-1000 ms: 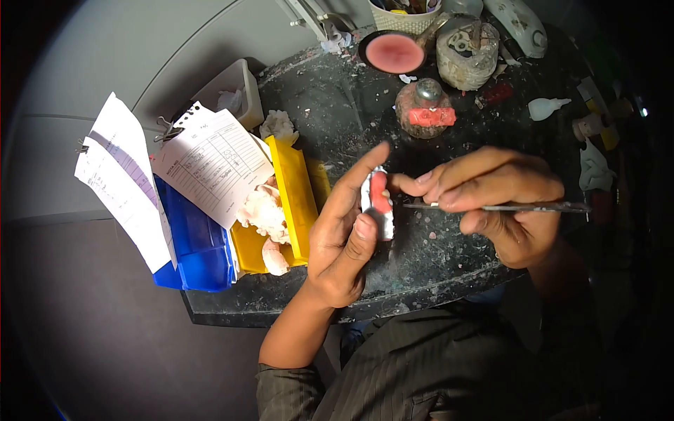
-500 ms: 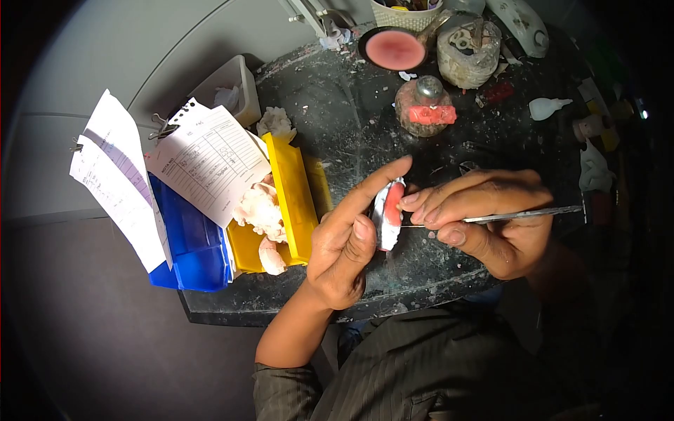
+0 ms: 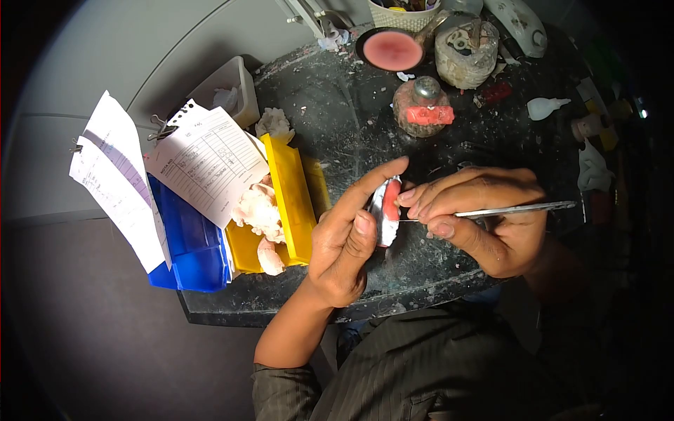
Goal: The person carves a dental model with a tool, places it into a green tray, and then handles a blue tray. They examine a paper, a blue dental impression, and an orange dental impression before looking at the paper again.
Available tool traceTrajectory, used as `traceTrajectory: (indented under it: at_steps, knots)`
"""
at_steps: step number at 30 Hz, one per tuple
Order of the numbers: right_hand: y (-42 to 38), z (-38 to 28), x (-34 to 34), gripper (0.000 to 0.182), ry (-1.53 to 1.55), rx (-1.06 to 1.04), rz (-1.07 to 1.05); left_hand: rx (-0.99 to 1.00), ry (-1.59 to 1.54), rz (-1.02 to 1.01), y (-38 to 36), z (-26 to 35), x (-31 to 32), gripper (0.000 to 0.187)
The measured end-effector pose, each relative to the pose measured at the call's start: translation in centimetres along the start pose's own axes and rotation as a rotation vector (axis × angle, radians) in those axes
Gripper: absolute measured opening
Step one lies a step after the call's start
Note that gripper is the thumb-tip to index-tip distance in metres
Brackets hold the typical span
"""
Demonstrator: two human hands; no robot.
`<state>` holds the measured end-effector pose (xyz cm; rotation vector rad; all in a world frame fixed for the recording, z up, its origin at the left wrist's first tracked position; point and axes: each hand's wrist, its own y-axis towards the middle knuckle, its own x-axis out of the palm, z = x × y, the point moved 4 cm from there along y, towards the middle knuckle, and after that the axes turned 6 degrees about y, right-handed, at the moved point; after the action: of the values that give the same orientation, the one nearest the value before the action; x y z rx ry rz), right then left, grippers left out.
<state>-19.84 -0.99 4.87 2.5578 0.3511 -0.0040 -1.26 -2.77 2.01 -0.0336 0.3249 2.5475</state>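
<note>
My left hand (image 3: pixel 347 235) grips a small white dental cast with a pink wax rim (image 3: pixel 388 208), held upright between thumb and forefinger over the dark worktop (image 3: pixel 337 119). My right hand (image 3: pixel 484 214) pinches a thin metal carving tool (image 3: pixel 516 208) like a pen. Its tip touches the pink wax on the cast, and the right fingertips rest against the cast's upper edge.
A yellow bin (image 3: pixel 291 200) with pale plaster casts (image 3: pixel 258 210) stands left of my hands, a blue bin (image 3: pixel 186 238) with clipped paper slips (image 3: pixel 207 161) beside it. At the back sit a pink-filled bowl (image 3: pixel 392 49), a crusted jar (image 3: pixel 467 52) and a burner with pink wax (image 3: pixel 423 105).
The cast and both hands have dropped slightly toward me since a second ago. The tool now lies closer to the cast, its tip on the wax. Little moved in the last half second.
</note>
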Motion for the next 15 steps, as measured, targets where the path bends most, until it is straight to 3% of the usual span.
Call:
traceTrajectory:
  at_steps: [3,15]
  knots:
    - [0.1,-0.2,0.0,0.007,-0.037,0.016,-0.052,-0.024,-0.02,0.011,-0.1,0.0,0.1,0.06]
    - [-1.0,0.8,0.6,0.012,0.168,0.148,0.112,-0.129,-0.173,0.087,-0.6,-0.9,0.5,0.058]
